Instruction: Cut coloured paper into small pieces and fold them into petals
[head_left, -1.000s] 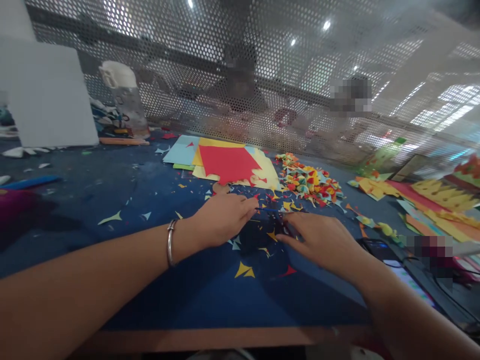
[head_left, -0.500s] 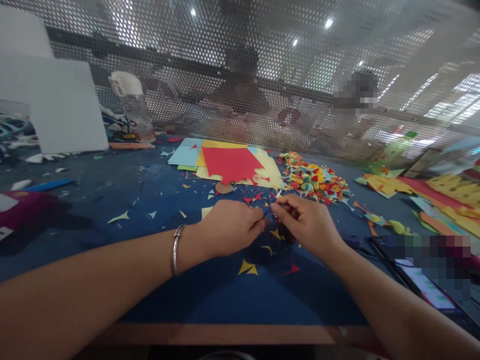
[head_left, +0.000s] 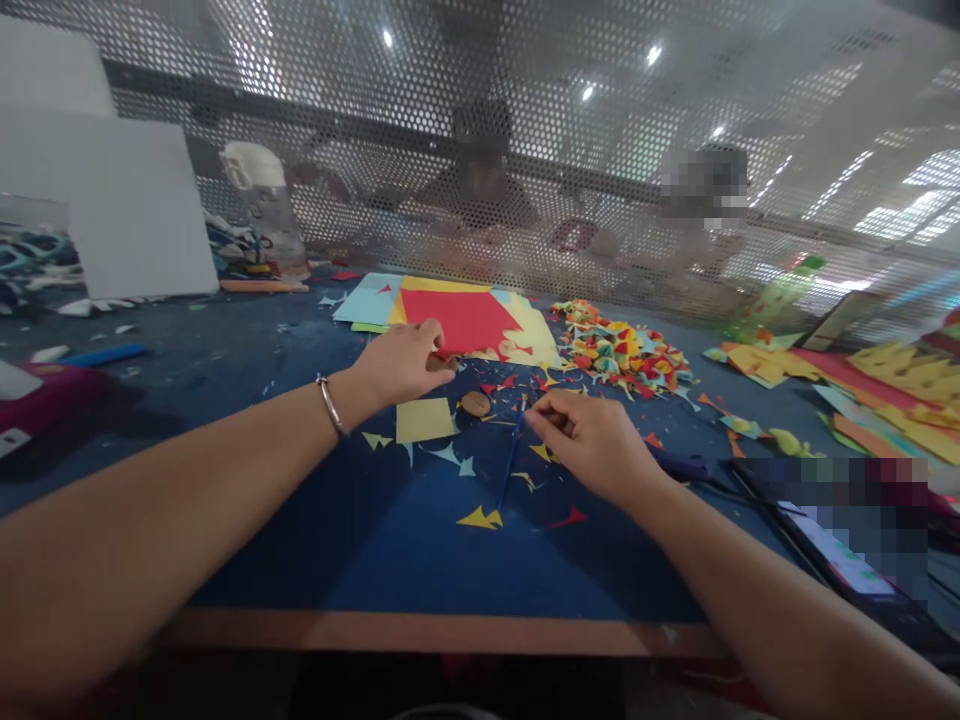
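My left hand [head_left: 405,362] is at the near edge of a red paper sheet [head_left: 457,315], thumb and fingers curved and apart. A brown piece shows partly beside its fingertips. Another brown round piece [head_left: 475,403] lies on the table to the right of that hand, with a pale yellow paper square [head_left: 424,421] below. In a pinch, my right hand [head_left: 592,435] has its fingertips at the upper end of a thin blue stick [head_left: 513,455], which slants down toward yellow paper scraps [head_left: 478,518].
A heap of small colourful paper pieces [head_left: 630,350] lies right of the stacked sheets. A phone [head_left: 832,550] rests at right, near more cut paper [head_left: 885,390]. A bottle [head_left: 266,215] and white boards [head_left: 142,210] stand at back left, before a perforated metal screen [head_left: 360,120].
My left hand has let go of the blue stick and moved left and away from me to the red sheet's edge. The stick now points down toward me from my right fingertips.
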